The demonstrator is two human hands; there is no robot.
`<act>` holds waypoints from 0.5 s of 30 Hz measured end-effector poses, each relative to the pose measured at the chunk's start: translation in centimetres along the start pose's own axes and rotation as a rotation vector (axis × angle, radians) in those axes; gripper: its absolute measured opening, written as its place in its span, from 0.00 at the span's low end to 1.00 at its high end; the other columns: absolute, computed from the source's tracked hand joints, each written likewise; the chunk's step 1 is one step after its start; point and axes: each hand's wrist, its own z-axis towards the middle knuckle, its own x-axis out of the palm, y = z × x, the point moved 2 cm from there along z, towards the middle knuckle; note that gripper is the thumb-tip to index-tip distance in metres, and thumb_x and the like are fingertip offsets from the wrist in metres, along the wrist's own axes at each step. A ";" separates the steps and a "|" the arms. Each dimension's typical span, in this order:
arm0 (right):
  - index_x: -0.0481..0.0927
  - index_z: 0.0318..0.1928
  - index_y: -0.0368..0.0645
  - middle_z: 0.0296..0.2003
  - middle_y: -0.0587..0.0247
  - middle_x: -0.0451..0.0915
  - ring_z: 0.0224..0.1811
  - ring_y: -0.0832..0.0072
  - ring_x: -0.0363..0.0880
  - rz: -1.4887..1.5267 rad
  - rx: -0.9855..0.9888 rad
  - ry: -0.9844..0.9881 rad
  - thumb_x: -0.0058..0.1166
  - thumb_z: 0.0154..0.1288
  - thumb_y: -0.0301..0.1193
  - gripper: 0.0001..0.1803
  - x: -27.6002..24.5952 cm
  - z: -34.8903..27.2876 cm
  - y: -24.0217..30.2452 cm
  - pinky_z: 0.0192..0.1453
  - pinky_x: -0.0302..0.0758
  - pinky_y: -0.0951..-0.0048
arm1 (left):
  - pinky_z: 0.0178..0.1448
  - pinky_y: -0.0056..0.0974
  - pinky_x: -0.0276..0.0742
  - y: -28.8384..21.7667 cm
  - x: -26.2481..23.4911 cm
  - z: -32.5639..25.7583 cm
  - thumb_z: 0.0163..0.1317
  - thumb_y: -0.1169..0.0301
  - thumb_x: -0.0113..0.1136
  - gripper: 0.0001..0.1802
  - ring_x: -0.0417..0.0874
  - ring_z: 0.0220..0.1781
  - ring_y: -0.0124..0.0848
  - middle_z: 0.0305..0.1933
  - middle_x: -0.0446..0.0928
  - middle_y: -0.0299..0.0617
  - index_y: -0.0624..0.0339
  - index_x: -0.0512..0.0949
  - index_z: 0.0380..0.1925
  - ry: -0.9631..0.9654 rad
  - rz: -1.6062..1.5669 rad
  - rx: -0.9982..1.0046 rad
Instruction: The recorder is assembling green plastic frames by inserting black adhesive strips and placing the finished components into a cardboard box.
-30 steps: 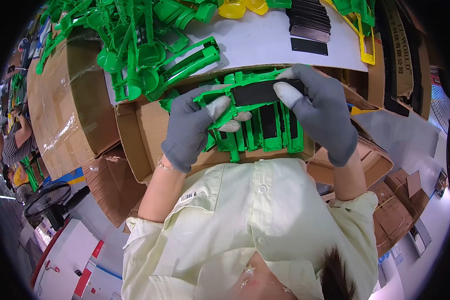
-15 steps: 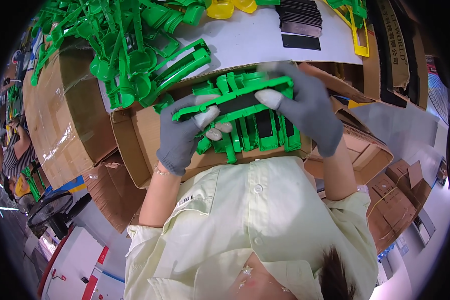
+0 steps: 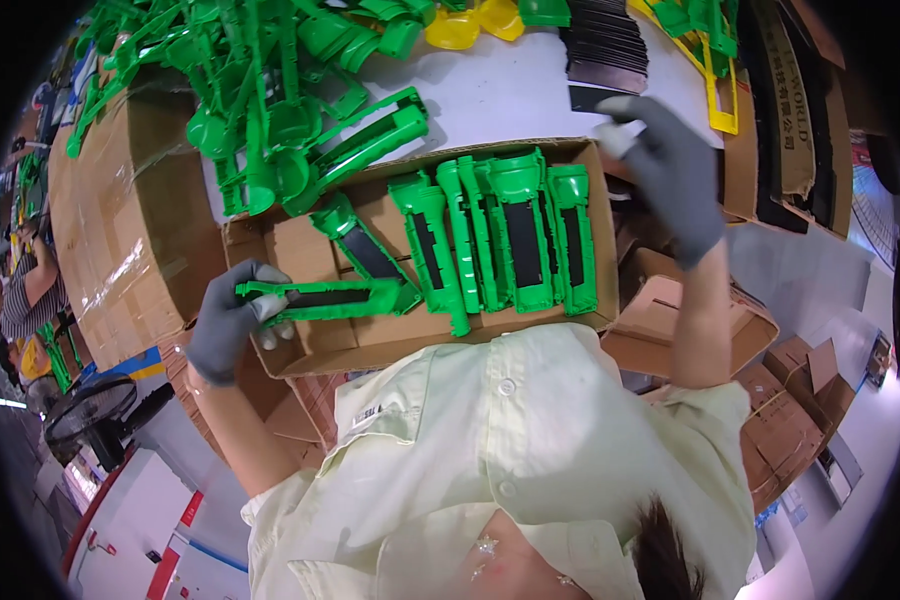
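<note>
At the left end of the carton (image 3: 310, 362), my left hand (image 3: 232, 322), in a grey glove with pale fingertips, is closed round one end of a long green plastic handle-like part (image 3: 335, 300) with a black strip set in it. That part slants across the carton's near left side. At the upper right, my gloved right hand (image 3: 670, 175) reaches over the white table, its thumb and forefinger a little apart. Its forefinger touches a loose black strip (image 3: 587, 98), partly covering it. Similar green parts (image 3: 523, 235) lie side by side in the carton, several with black strips inside.
Loose green parts (image 3: 270, 110) heap up at the far left of the white table (image 3: 500, 85). Beyond the carton stand yellow pieces (image 3: 453, 30), a stack of black strips (image 3: 605, 45) and a yellow frame (image 3: 722, 95). A black fan (image 3: 95, 410) is at lower left.
The green part that both hands held over the carton has moved left and down in my left hand. My right hand has let go of it and moved up right to the black strip.
</note>
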 end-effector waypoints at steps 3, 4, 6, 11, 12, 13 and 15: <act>0.77 0.48 0.48 0.40 0.69 0.79 0.34 0.74 0.78 -0.258 -0.236 0.012 0.58 0.54 0.27 0.18 -1.2 2.5 -2.4 0.38 0.75 0.77 | 0.19 0.27 0.69 0.0 -1.1 1.3 0.56 0.75 0.59 0.11 0.77 0.19 0.25 0.26 0.78 0.42 0.66 0.72 0.39 -0.056 0.160 -0.116; 0.77 0.49 0.50 0.42 0.69 0.78 0.36 0.69 0.79 -0.403 -0.314 0.057 0.57 0.55 0.27 0.19 -0.7 2.9 -2.4 0.40 0.76 0.75 | 0.19 0.27 0.68 0.1 -1.0 2.2 0.57 0.75 0.59 0.11 0.77 0.20 0.24 0.27 0.78 0.41 0.66 0.72 0.39 -0.058 0.277 -0.163; 0.76 0.49 0.51 0.44 0.69 0.77 0.39 0.66 0.78 -0.459 -0.370 0.100 0.56 0.55 0.27 0.18 0.8 3.6 -2.1 0.41 0.77 0.72 | 0.22 0.33 0.71 -0.9 0.6 3.4 0.54 0.69 0.63 0.16 0.78 0.20 0.31 0.27 0.78 0.45 0.67 0.71 0.37 -0.190 0.467 -0.126; 0.73 0.50 0.51 0.44 0.67 0.74 0.43 0.62 0.77 -0.565 -0.382 0.243 0.55 0.54 0.25 0.21 2.2 5.1 -1.8 0.40 0.76 0.66 | 0.41 0.51 0.74 -0.3 2.0 4.8 0.48 0.54 0.66 0.23 0.79 0.37 0.53 0.31 0.79 0.55 0.60 0.74 0.36 -0.528 1.004 0.071; 0.72 0.49 0.51 0.40 0.64 0.73 0.40 0.60 0.76 -0.514 -0.421 0.222 0.56 0.53 0.25 0.20 2.3 5.3 -2.0 0.40 0.75 0.65 | 0.40 0.51 0.74 -1.5 1.8 4.1 0.49 0.54 0.65 0.20 0.80 0.36 0.52 0.30 0.79 0.53 0.58 0.76 0.34 -0.568 1.058 0.019; 0.72 0.49 0.51 0.40 0.64 0.73 0.40 0.60 0.76 -0.506 -0.432 0.219 0.56 0.53 0.25 0.20 1.9 5.6 -1.9 0.40 0.75 0.65 | 0.38 0.50 0.74 -2.3 1.5 3.4 0.50 0.55 0.65 0.18 0.80 0.36 0.51 0.29 0.79 0.51 0.56 0.77 0.32 -0.612 1.107 -0.037; 0.73 0.45 0.49 0.37 0.62 0.72 0.39 0.60 0.76 -0.452 -0.403 0.302 0.56 0.53 0.24 0.17 1.3 5.7 -1.6 0.39 0.74 0.64 | 0.39 0.46 0.75 -2.9 -0.3 2.5 0.53 0.52 0.63 0.18 0.81 0.35 0.46 0.31 0.80 0.48 0.53 0.80 0.36 -0.767 0.734 0.159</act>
